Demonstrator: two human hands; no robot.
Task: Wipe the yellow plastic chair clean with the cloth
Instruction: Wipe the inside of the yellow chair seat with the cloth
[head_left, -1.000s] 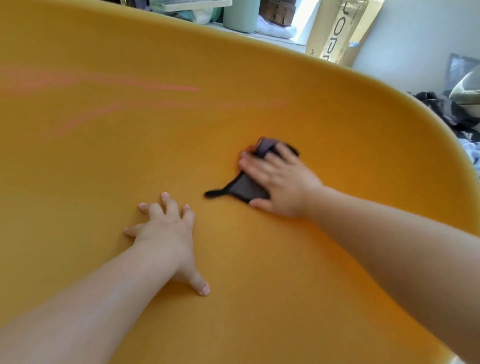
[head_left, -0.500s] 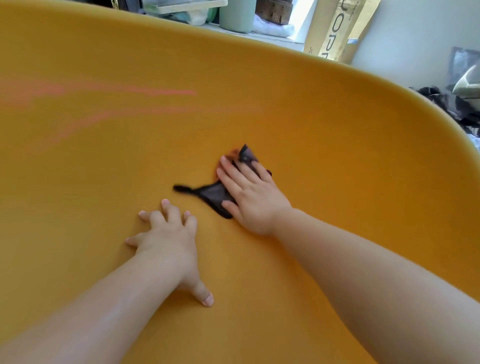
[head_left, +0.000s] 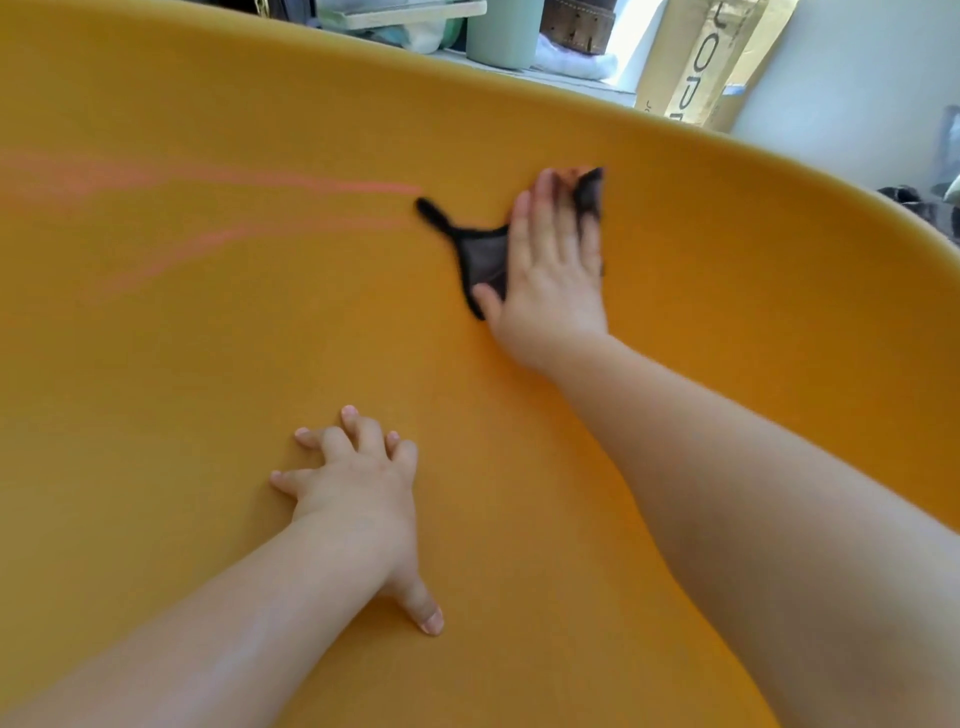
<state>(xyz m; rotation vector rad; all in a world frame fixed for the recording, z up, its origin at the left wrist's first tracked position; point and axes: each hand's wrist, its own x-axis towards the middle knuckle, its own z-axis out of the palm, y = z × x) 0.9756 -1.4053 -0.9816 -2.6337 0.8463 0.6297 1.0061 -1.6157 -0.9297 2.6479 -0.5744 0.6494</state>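
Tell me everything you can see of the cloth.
The cloth is small, thin and dark, near black, and looks like soft fabric; its edges are blurred. It lies spread against the shell of the yellow chair, mostly covered by the right hand, whose straight fingers press it flat. A narrow tail sticks out to the left, ending close to a pink streak, and a corner pokes out past the fingertips. Nothing else touches it.

The right hand (head_left: 553, 260) was motion-blurred and covered most of the cloth (head_left: 480, 257) (its far tip also blurred).
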